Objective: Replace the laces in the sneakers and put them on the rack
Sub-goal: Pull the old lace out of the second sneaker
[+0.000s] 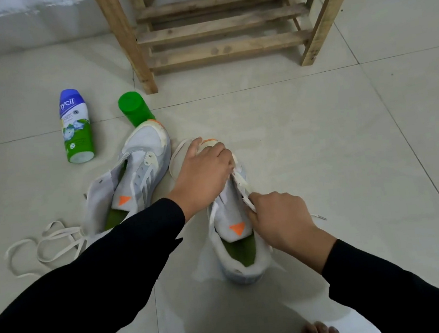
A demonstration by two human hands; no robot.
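White mesh sneaker (228,215), on the tiled floor (318,126) short of the wooden slatted rack (220,25): my left hand (202,174) grips its toe steady while my right hand (280,219) pinches the flat cream lace (240,179) for threading

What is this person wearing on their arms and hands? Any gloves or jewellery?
Both arms are covered by long black sleeves, plain and without markings. The left sleeve and right sleeve each end at the wrist. The left hand and right hand are bare: no gloves, and no ring or watch shows.
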